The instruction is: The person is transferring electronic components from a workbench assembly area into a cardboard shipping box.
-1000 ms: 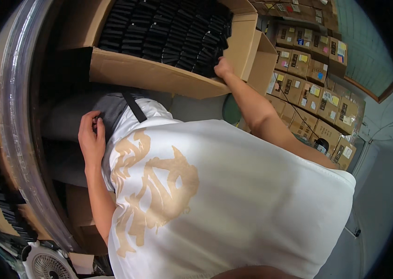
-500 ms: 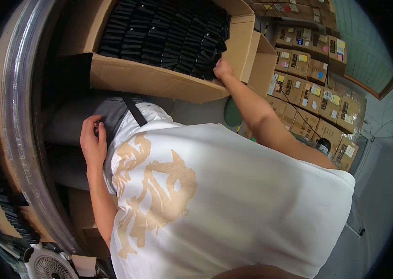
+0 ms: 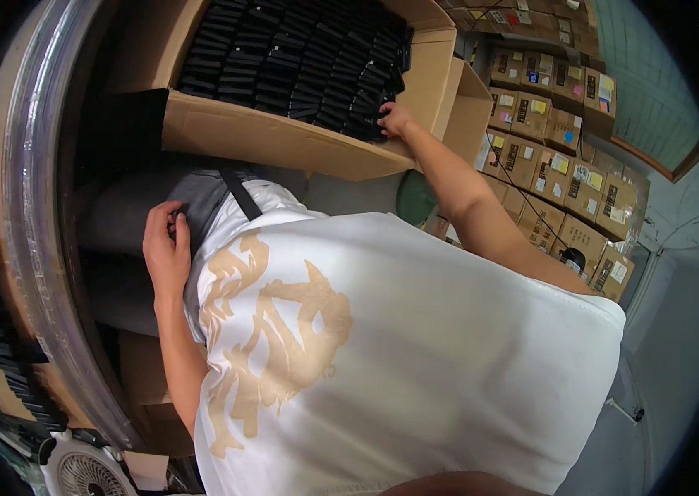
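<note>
An open cardboard box [image 3: 271, 136] holds several close-packed rows of slim black pieces [image 3: 300, 62]; their exact kind does not show. At the box's near right corner, my right hand [image 3: 397, 121] reaches over the rim. Its fingers are bent around a black piece [image 3: 386, 110] at the end of a row, and the fingertips are partly hidden. My left hand [image 3: 167, 246] is by my grey trousers [image 3: 130, 211], with its fingers curled in. Something dark shows between thumb and fingers there, too small to name.
Stacked labelled cartons [image 3: 560, 169] stand at the right. A long plastic-wrapped edge [image 3: 31, 223] curves along the left. A white fan [image 3: 85, 471] sits at the lower left, and a green round container [image 3: 417, 197] is below the box's right corner.
My right hand has turned slightly, and its fingers now show bent at the black pieces. My left hand has stayed almost in place.
</note>
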The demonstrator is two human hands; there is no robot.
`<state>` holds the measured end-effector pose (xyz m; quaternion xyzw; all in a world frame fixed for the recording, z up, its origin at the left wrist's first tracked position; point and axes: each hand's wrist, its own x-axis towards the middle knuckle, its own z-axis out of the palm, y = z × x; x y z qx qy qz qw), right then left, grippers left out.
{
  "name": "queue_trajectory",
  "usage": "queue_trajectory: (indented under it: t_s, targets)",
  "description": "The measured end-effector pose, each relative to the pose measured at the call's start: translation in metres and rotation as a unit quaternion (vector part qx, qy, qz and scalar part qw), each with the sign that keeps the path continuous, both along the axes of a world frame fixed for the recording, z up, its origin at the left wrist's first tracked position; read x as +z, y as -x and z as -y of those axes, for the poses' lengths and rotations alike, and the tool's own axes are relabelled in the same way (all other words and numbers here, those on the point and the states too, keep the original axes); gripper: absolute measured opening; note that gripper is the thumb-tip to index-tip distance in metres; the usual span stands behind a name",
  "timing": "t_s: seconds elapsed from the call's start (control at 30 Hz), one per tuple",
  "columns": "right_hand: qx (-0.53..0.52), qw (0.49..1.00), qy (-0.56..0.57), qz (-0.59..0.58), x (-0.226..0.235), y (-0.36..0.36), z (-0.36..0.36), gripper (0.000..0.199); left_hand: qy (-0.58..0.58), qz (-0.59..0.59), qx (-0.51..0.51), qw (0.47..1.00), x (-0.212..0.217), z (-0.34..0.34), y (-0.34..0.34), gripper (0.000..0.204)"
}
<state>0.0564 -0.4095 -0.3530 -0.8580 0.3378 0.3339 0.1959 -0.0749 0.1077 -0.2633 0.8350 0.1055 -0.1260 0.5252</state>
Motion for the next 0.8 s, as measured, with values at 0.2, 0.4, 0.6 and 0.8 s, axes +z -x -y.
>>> queue_trajectory:
  t_s: [0.2, 0.4, 0.6, 0.8]
  targets:
    - [0.181, 0.974, 0.109, 0.079, -0.006, 0.023, 0.002, 0.024, -0.007, 0.003, -0.015, 1.0, 0.001, 0.0, -0.001, 0.017]
    - [0.198, 0.963, 0.146, 0.111, 0.015, 0.023, -0.027, 0.021, -0.005, 0.012, -0.021, 1.0, 0.0, -0.001, -0.003, 0.017]
    - [0.268, 0.929, 0.242, 0.081, 0.039, 0.02, -0.058, 0.024, -0.011, -0.004, -0.023, 1.0, 0.004, 0.0, -0.003, 0.019]
    - [0.23, 0.946, 0.227, -0.006, 0.053, 0.011, -0.081, 0.029, -0.005, 0.012, -0.013, 1.0, 0.0, 0.0, 0.001, 0.019]
